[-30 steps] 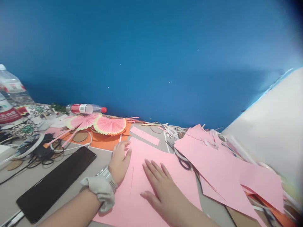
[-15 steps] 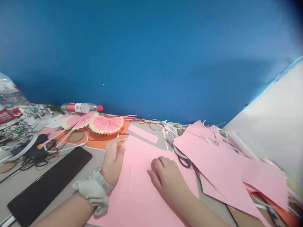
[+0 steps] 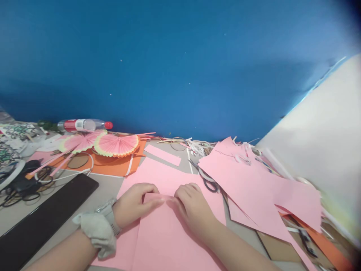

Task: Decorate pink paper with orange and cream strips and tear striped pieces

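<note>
My left hand (image 3: 138, 203), with a watch and a pale scrunchie at the wrist, pinches the far edge of a pink paper sheet (image 3: 160, 237) between thumb and fingers. My right hand (image 3: 194, 207) grips the same edge close beside it; both thumbs lie on the near side. Beneath this sheet spreads a larger pink sheet (image 3: 160, 170) on the grey table. Scissors (image 3: 210, 185) with dark handles lie right of my right hand, partly under cut pink paper (image 3: 248, 192). A narrow pink paper strip (image 3: 163, 154) rests beyond the large sheet.
Pleated pink paper fans (image 3: 117, 144) lie on orange paper (image 3: 113, 165) at the back left, near a plastic bottle (image 3: 84, 125) on its side. A black phone-like slab (image 3: 53, 218) and tangled cables (image 3: 31, 182) are on the left. A blue wall (image 3: 169, 67) rises behind.
Both hands were lying apart on the pink paper. The left has moved inward and nearer, and both now hold the upper sheet's far edge. The view has shifted slightly right.
</note>
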`<state>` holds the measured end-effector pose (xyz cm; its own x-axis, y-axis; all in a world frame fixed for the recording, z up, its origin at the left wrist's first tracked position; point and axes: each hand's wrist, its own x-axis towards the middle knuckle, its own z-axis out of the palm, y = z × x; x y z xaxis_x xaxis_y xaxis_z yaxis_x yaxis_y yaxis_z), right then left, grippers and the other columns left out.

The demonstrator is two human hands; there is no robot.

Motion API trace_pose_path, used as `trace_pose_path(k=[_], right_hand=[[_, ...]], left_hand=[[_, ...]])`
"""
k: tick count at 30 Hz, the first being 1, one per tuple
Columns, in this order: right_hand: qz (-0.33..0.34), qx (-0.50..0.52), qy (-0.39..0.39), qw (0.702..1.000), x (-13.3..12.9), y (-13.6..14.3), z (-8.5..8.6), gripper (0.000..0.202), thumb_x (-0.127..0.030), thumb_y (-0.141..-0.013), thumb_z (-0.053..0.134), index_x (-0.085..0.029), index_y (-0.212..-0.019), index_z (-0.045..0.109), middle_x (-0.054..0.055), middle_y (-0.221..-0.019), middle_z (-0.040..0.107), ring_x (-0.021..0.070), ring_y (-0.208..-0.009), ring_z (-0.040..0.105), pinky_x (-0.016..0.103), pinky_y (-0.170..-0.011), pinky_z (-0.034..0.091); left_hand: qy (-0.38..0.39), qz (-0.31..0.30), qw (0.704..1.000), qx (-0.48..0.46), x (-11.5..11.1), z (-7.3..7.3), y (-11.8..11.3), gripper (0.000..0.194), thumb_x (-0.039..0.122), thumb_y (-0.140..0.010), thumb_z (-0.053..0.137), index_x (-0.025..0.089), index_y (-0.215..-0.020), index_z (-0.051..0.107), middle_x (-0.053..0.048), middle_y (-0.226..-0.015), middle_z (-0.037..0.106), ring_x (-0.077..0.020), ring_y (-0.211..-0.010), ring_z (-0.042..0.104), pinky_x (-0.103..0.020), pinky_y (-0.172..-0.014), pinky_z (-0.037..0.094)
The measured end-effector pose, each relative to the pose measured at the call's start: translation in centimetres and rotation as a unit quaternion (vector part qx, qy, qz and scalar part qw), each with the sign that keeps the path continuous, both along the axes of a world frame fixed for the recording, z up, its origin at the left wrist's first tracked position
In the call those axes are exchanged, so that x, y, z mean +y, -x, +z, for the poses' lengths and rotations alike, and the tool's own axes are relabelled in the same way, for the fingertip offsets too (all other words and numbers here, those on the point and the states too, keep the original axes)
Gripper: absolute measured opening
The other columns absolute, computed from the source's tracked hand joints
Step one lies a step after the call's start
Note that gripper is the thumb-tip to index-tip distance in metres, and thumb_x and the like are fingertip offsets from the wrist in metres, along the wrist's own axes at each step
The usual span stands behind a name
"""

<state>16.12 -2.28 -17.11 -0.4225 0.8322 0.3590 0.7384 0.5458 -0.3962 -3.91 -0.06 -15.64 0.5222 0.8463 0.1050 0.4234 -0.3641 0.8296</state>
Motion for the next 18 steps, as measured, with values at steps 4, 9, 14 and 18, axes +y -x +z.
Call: trace_pose_path(k=[4,9,14,18], right_hand=[[-0.040,0.056,0.054,0.996,0.1,-0.2,0.6,0.023,-0.021,-0.088,0.042,-0.018,-0.065,0.043,0.000,-0.065,0.048,0.0147,-0.064,0.039,0.033,-0.072,0.028],[-0.080,0.132,0.081,0.985,0.4,-0.5,0.8,0.021,-0.028,-0.089,0.043,-0.019,-0.071,0.048,-0.001,-0.071,0.053,0.0152,-0.069,0.045,0.033,-0.075,0.030],[-0.147,0.267,0.080,0.949,1.6,-1.5,0.3,0.020,-0.036,-0.088,0.043,-0.020,-0.075,0.045,0.000,-0.076,0.051,0.0146,-0.074,0.049,0.026,-0.068,0.038],[-0.199,0.343,0.074,0.915,1.8,-2.0,0.6,0.023,-0.040,-0.088,0.040,-0.020,-0.076,0.042,-0.002,-0.070,0.046,0.0129,-0.065,0.047,0.024,-0.060,0.039]], left_hand=[[0.004,0.029,1.000,-0.002,0.1,-0.1,0.3,0.028,0.038,-0.085,0.047,0.018,-0.067,0.053,0.004,-0.062,0.049,-0.0106,-0.060,0.045,-0.021,-0.056,0.036],[-0.013,0.123,0.992,-0.021,0.8,-0.5,0.9,0.029,0.040,-0.086,0.046,0.017,-0.069,0.051,0.004,-0.063,0.045,-0.0112,-0.061,0.042,-0.022,-0.057,0.034],[-0.017,0.184,0.982,-0.046,1.3,-0.6,1.2,0.030,0.042,-0.088,0.039,0.018,-0.074,0.050,0.003,-0.067,0.046,-0.0126,-0.065,0.044,-0.022,-0.061,0.037],[-0.015,0.192,0.980,-0.057,1.3,-0.5,1.2,0.030,0.042,-0.088,0.040,0.018,-0.081,0.054,0.002,-0.071,0.053,-0.0142,-0.071,0.050,-0.022,-0.066,0.040]])
